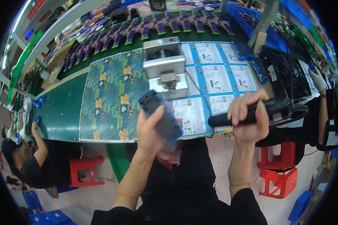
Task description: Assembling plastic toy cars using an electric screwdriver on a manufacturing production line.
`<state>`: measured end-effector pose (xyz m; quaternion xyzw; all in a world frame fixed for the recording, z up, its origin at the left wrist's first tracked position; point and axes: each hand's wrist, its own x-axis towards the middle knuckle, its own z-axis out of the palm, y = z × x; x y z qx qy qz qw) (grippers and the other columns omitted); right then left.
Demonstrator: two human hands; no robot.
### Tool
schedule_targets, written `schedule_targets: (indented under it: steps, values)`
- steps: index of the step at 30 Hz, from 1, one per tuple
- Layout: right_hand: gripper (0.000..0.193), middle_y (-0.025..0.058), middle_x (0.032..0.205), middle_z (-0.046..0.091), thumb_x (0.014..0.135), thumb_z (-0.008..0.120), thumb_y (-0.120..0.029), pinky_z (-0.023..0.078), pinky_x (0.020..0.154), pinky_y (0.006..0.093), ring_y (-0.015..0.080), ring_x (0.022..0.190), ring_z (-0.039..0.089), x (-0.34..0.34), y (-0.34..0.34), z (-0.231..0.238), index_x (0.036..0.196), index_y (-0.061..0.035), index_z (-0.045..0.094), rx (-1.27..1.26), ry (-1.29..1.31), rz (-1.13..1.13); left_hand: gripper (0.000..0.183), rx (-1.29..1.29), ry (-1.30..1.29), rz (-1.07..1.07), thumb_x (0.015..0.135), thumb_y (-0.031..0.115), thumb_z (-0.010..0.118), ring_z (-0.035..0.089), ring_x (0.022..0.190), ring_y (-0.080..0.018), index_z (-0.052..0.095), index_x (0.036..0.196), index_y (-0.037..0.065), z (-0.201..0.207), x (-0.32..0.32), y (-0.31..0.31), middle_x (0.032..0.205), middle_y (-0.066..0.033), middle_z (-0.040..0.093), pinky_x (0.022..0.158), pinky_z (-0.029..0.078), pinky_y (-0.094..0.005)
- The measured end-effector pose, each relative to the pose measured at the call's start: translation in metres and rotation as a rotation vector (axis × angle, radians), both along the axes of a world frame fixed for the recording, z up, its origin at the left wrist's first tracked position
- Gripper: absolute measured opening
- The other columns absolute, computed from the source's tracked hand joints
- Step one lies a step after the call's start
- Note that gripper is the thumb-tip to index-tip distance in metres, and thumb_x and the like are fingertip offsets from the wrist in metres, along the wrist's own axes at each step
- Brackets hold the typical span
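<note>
My left hand is closed around a black plastic piece with blue edges, held tilted over the front edge of the bench. Its shape suggests a toy's underside, but the exact kind is unclear. To the right, my right hand grips a black cylindrical hand tool, its rounded end toward the left; a thicker black body lies beyond my fingers. Motion blurs the fingers slightly. Between and beyond my hands stands a silver metal bench machine with a small red light on top. The tool and the plastic piece are apart.
Printed sheets cover the green bench. Behind, purple and green parts line a belt. Blue parts and a blue bin are at right. Co-workers sit left and right; red stools stand below.
</note>
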<state>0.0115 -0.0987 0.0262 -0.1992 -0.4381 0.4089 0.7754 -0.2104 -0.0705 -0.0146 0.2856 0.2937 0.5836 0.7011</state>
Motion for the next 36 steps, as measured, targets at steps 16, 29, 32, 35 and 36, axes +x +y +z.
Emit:
schedule_targets:
  steps: [16, 29, 32, 35, 36]
  values:
    - [0.018, 0.0042, 0.054, 0.055, 0.084, 0.072, -0.008, 0.045, 0.045, 0.0267, 0.0126, 0.043, 0.053, -0.127, 0.117, 0.028, 0.075, -0.0023, 0.057, 0.012, -0.463, -0.193, 0.021, -0.098, -0.005, 0.033, 0.098, 0.019, 0.057, 0.07, 0.076, -0.0226, 0.054, 0.109, 0.002, -0.068, -0.072, -0.012, 0.1, -0.017, 0.067, 0.066, 0.061, -0.0363]
    - [0.019, 0.0069, 0.061, 0.049, 0.094, 0.053, -0.022, 0.047, 0.056, 0.0348, 0.018, 0.049, 0.049, -0.113, 0.054, 0.029, 0.089, -0.0041, 0.051, 0.021, -0.069, 0.207, 0.024, 0.026, 0.165, 0.045, 0.095, 0.016, 0.064, 0.066, 0.079, -0.0115, 0.06, 0.112, 0.001, -0.071, -0.063, -0.017, 0.097, -0.0083, 0.069, 0.069, 0.057, -0.0271]
    - [0.019, 0.0079, 0.065, 0.05, 0.095, 0.051, -0.022, 0.047, 0.057, 0.0353, 0.0185, 0.051, 0.05, -0.126, 0.047, 0.022, 0.093, -0.0033, 0.049, 0.159, -0.069, 0.249, 0.023, 0.004, 0.128, 0.061, 0.095, 0.016, 0.064, 0.066, 0.079, -0.0111, 0.06, 0.112, 0.0, -0.071, -0.063, -0.016, 0.096, -0.0077, 0.068, 0.068, 0.056, -0.0267]
    - [0.015, 0.0083, 0.067, 0.051, 0.093, 0.053, -0.017, 0.048, 0.058, 0.0355, 0.0182, 0.053, 0.052, -0.14, 0.043, 0.013, 0.095, -0.0028, 0.049, 0.163, -0.081, 0.249, 0.023, 0.014, 0.122, 0.072, 0.095, 0.015, 0.064, 0.066, 0.078, -0.0109, 0.061, 0.112, 0.0, -0.072, -0.062, -0.016, 0.094, -0.0072, 0.069, 0.067, 0.056, -0.0261]
    - [0.014, 0.0086, 0.067, 0.052, 0.092, 0.056, -0.013, 0.049, 0.058, 0.0351, 0.0178, 0.054, 0.052, -0.143, 0.045, 0.008, 0.094, -0.0021, 0.049, 0.173, -0.073, 0.259, 0.022, 0.022, 0.132, 0.074, 0.095, 0.015, 0.064, 0.066, 0.076, -0.0107, 0.061, 0.111, 0.0, -0.072, -0.061, -0.016, 0.093, -0.0068, 0.069, 0.067, 0.056, -0.0256]
